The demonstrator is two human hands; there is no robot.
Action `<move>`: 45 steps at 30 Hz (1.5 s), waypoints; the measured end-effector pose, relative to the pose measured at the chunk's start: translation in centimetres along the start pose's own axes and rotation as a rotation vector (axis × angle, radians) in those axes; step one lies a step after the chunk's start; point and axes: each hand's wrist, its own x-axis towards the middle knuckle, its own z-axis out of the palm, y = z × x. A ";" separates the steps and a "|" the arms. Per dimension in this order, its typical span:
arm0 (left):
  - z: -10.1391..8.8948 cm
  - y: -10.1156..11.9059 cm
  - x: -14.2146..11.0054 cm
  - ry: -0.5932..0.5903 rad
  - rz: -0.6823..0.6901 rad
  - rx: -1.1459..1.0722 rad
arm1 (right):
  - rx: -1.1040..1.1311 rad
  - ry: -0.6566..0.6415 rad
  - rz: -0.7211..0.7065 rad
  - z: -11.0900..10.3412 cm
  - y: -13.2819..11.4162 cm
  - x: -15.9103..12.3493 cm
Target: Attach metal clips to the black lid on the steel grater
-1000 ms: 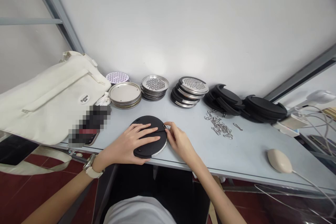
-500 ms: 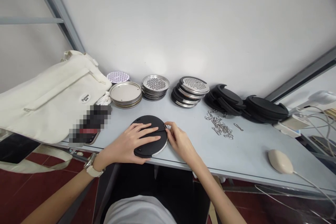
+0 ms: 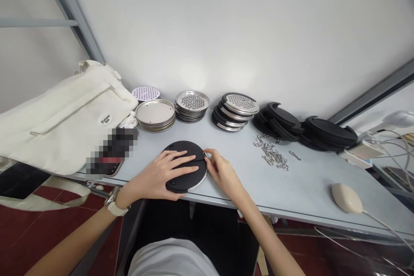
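Left hand lies open and flat, fingers extended, pressing on a black round disc that sits on the counter near its front edge; a steel rim shows beneath the disc's lower right side. A wristwatch circles the left wrist. Right hand is partly closed, its thumb and forefinger pinching a small metal clip at the disc's upper right edge. Just beyond lie a loose pile of metal clips and a beige computer mouse, the latter farther right. Along the wall stand plain metal discs, a perforated disc, stacks of steel grater plates and stacks of black slotted covers. A white canvas bag lies at far left, beside a pixelated object.
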 end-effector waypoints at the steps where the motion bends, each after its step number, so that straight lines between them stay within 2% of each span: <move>1: 0.0 0.0 0.0 -0.002 -0.001 0.002 | 0.004 -0.001 0.000 0.0 0.0 0.0; 37: 0.0 0.0 0.0 0.008 0.006 -0.013 | 0.010 -0.011 0.003 -0.3 -0.2 0.0; 45: 0.0 0.0 0.0 0.013 0.000 -0.025 | 0.013 0.025 -0.009 -0.1 0.2 -0.1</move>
